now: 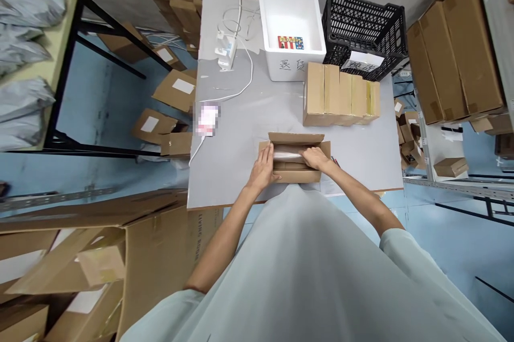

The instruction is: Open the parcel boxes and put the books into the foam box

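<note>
A small open cardboard box (296, 139) lies near the front edge of the grey table (241, 133), its flaps folded outward. Inside it shows a pale wrapped item (287, 152). My left hand (263, 168) rests on the box's left end, fingers laid flat against the flap and the item. My right hand (315, 157) reaches in from the right, its fingers curled on the wrapped item inside the box. Both forearms come up from the bottom of the view.
A row of closed cardboard boxes (341, 95) stands behind the open one. A white foam bin (291, 23) and a black plastic crate (363, 26) sit at the back. A power strip with white cable (225, 47) lies left. Cartons crowd the floor (160, 245) and shelves (453, 47).
</note>
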A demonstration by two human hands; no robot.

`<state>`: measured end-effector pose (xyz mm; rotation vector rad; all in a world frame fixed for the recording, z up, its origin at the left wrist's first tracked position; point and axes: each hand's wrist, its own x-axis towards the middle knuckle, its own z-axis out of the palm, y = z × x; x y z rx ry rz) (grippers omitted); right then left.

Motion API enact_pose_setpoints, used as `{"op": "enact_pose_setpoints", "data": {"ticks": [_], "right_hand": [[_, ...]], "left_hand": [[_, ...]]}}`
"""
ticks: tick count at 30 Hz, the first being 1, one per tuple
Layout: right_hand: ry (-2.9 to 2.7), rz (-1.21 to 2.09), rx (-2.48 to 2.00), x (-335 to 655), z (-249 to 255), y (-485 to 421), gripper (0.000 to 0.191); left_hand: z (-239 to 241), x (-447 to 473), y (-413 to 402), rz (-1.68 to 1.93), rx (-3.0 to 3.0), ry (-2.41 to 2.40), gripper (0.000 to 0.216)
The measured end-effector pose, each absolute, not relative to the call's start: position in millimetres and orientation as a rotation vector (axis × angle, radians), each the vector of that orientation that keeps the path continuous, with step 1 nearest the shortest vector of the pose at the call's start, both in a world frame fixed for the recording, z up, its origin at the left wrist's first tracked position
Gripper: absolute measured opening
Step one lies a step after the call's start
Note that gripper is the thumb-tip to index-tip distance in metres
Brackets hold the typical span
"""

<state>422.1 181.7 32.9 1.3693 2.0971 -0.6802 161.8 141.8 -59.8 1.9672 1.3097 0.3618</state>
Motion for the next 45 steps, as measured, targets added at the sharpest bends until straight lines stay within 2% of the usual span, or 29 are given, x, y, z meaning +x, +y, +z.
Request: {"op": "enact_pose_setpoints", "data": {"ticks": [4, 7, 9, 14, 16, 19, 23, 25, 27, 30, 32, 33, 37, 39, 45], "right_hand": [[2.147, -0.699, 1.638, 439.9, 61.9, 153.2, 0.033], [2.244, -0.842, 1.933, 462.4, 89.1, 125.6, 0.027], [2.286, -1.113, 2.161, 475.5, 103.1, 108.7, 0.029], [1.953, -2.222, 2.512, 486.1, 113.0, 81.7, 0.053], [1.755, -2.438, 2.542, 484.5, 110.2, 75.6, 0.057], [1.618, -2.525, 2.593, 481.0, 103.2, 67.4, 0.058], [1.624, -2.566, 2.596, 477.0, 87.0, 57.6, 0.058], [1.647, -2.485, 2.645, 477.2, 73.9, 56.5, 0.059], [1.642, -2.164, 2.902, 479.4, 57.0, 60.5, 0.061], [1.525, -1.424, 3.257, 483.8, 27.5, 74.3, 0.068], [1.441, -1.226, 3.226, 485.5, 9.0, 84.7, 0.075], [1.427, -1.231, 3.167, 485.9, 0.9, 88.9, 0.073], [1.532, -1.357, 2.975, 486.1, -22.1, 96.0, 0.044], [1.541, -1.323, 2.964, 486.1, -30.3, 95.3, 0.037], [1.499, -1.23, 3.081, 486.8, -42.7, 91.1, 0.042]], "left_hand": [[-55.9, 155.0, 137.5, 0.469, 1.798, 1.311, 0.16], [-40.0, 154.0, 132.4, 0.53, 1.612, 1.395, 0.155], [-22.0, 160.5, 128.5, 0.601, 1.461, 1.429, 0.14], [32.5, 198.6, 122.3, 0.745, 1.029, 1.05, 0.092], [50.4, 213.9, 121.7, 0.691, 0.886, 0.98, 0.081], [66.7, 230.6, 121.7, 0.669, 0.768, 0.983, 0.074], [68.4, 237.1, 120.8, 0.725, 0.743, 1.016, 0.076], [63.6, 230.5, 119.7, 0.753, 0.722, 1.043, 0.078], [57.4, 215.8, 118.7, 0.798, 0.705, 1.097, 0.08], [48.0, 180.3, 117.6, 0.895, 0.686, 1.221, 0.082], [41.5, 151.2, 116.8, 0.966, 0.664, 1.297, 0.083], [38.0, 136.2, 116.2, 1.003, 0.647, 1.326, 0.082], [19.4, 79.2, 112.6, 1.171, 0.493, 1.403, 0.074], [5.7, 55.4, 111.4, 1.242, 0.399, 1.423, 0.066], [-49.1, 12.3, 109.3, 1.242, 0.167, 1.534, 0.041]]}}
